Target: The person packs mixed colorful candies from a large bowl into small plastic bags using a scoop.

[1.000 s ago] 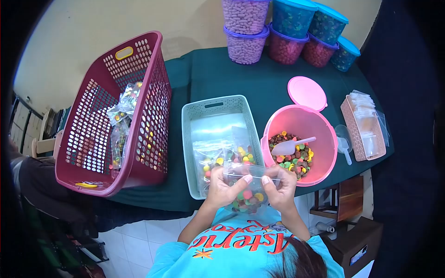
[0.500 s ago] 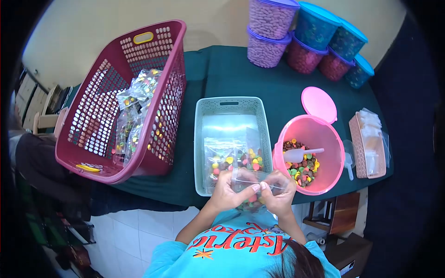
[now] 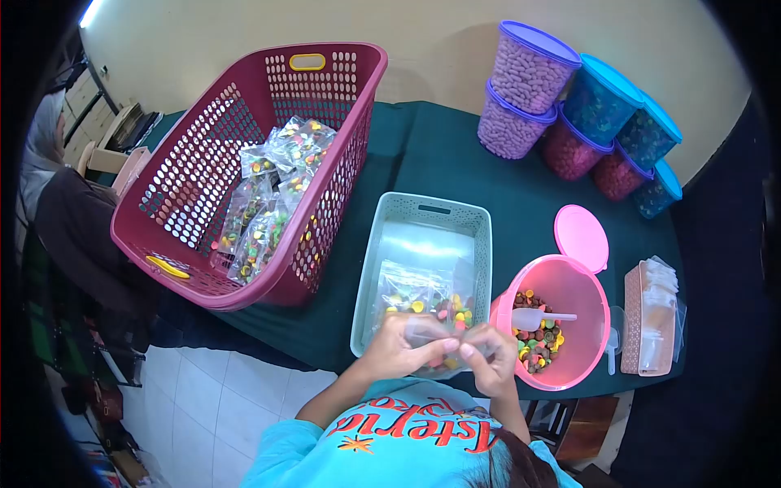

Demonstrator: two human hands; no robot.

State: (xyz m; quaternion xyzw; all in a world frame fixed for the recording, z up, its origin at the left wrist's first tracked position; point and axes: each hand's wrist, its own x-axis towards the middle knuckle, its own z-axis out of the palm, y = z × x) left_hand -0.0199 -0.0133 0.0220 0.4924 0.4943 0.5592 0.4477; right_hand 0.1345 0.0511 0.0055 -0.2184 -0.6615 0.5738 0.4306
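Observation:
Between my two hands is a clear plastic bag (image 3: 442,368) with colourful round candies inside. My left hand (image 3: 397,348) is closed on the bag's top edge, thumb pressed against the fingers. On the same edge, my right hand (image 3: 493,359) pinches with thumb and forefinger, the two thumbs almost meeting. Just beyond my hands is a pale green tray (image 3: 368,281), where filled clear bags (image 3: 411,285) lie at the near end. A pink bucket (image 3: 587,325) beside my right hand holds loose candies (image 3: 537,346) and a white scoop (image 3: 529,319).
At left stands a maroon laundry basket (image 3: 342,163) with several filled bags (image 3: 285,179). Lidded tubs (image 3: 533,69) are stacked at the back right. A pink lid (image 3: 581,237), another scoop (image 3: 612,350) and a small box of bags (image 3: 647,342) lie right. A person (image 3: 49,154) is at far left.
My view has shifted, so the table's things appear further right and lower. Both hands remain on the bag's top edge, with my right thumb slightly further from the left one.

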